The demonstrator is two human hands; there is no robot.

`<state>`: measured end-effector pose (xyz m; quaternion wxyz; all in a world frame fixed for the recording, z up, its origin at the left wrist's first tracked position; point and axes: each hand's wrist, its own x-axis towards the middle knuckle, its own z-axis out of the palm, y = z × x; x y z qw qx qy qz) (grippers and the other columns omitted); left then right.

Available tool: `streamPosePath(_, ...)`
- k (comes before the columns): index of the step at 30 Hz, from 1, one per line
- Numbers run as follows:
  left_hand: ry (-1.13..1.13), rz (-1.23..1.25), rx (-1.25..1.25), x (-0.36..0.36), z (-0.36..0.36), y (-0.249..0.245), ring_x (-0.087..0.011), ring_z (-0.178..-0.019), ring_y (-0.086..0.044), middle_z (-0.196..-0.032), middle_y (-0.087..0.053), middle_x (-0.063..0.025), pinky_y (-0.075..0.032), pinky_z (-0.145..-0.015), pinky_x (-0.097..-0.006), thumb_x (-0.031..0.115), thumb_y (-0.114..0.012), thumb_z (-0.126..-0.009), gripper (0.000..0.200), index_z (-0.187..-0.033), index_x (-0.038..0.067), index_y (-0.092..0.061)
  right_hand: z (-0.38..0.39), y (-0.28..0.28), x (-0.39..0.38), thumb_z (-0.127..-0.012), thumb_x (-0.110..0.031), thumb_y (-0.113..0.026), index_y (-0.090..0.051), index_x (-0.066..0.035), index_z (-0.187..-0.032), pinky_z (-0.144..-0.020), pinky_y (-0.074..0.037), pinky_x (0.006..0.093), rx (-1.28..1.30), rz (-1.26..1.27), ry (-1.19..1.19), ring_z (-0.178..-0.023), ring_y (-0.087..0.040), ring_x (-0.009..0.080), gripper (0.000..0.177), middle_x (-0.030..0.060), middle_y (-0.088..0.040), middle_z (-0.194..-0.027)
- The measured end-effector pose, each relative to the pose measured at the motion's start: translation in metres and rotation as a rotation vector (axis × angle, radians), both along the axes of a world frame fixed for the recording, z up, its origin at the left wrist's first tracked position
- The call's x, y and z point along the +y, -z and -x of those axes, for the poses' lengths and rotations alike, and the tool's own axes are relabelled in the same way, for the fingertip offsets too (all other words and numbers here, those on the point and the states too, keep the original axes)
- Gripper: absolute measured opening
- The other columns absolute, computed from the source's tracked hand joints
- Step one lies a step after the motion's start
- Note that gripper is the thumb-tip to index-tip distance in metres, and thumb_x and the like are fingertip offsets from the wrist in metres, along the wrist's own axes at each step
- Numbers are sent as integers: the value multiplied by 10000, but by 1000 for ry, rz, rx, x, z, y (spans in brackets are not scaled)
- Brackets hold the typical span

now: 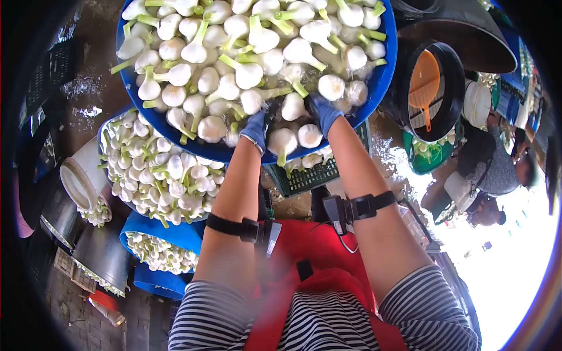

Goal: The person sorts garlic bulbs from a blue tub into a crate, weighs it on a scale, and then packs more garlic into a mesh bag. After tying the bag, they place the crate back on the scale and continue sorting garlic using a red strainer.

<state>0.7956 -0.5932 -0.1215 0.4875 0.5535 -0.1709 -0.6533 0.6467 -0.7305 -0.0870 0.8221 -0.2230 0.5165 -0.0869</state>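
Reaching over the near rim of a round blue tub [391, 52], the left hand [256, 126] and right hand [323, 112], both blue-gloved, dip into water [336, 63] crowded with white garlic bulbs [249, 76] bearing short green stems [228, 60]. The hands flank one bulb [293, 107]; their fingers are hidden, so it cannot be told whether they grasp anything. A dark green plastic crate [303, 181] sits below the tub's near edge. Near-left of the tub lies a heap of garlic [158, 169]; right of the tub, a black bucket [458, 96] holds an orange scoop [424, 83].
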Motion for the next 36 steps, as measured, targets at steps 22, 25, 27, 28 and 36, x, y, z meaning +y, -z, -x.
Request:
streamPosePath(22, -120, -22, -94, 73, 109, -260, -282, -1353, -308, -1482, -254, -144, -299, -1091, -394, -74, -648, -711, 664, -1336, 51, -462, 139, -240, 43, -724, -194, -737, -545, -116, -1241, -1014, -383, 424, 302, 1056, -992, -1198, -477, 378, 556, 196, -498, -1298)
streamPosePath(25, -194, 41, -356, 51, 75, -251, -274, -1304, -376, -1423, -350, -148, -370, -1046, -383, -120, -590, -719, 684, -1357, 52, -410, 112, -246, 6, -784, -294, -687, -500, -119, -1289, -980, -412, 421, 454, 1237, -844, -1177, -483, 368, 567, 188, -481, -1306)
streamPosePath(27, -380, 54, -198, 17, 53, -246, -260, -1263, -409, -1402, -362, -134, -404, -1015, -385, -108, -575, -756, 684, -1382, 46, -345, 65, -248, -27, -762, -277, -703, -483, -101, -1290, -969, -423, 418, 471, 1324, -661, -1161, -494, 367, 598, 190, -488, -1294)
streamPosePath(28, -407, 55, -171, 1, 41, -238, -259, -1261, -403, -1396, -361, -128, -407, -1007, -390, -89, -588, -768, 701, -1395, 43, -305, 42, -238, -44, -754, -280, -706, -469, -98, -1288, -955, -432, 415, 419, 1350, -595, -1150, -500, 364, 612, 187, -489, -1278)
streamPosePath(36, -110, 50, -471, -88, 5, -151, -355, -1316, -285, -1424, -221, -234, -284, -1086, -386, 256, -822, -674, 1051, -1455, 29, -156, -52, -139, -82, -749, -330, -692, -263, -154, -1416, -880, -484, 455, 951, 1209, -908, -1088, -561, 369, 812, 225, -474, -1269)
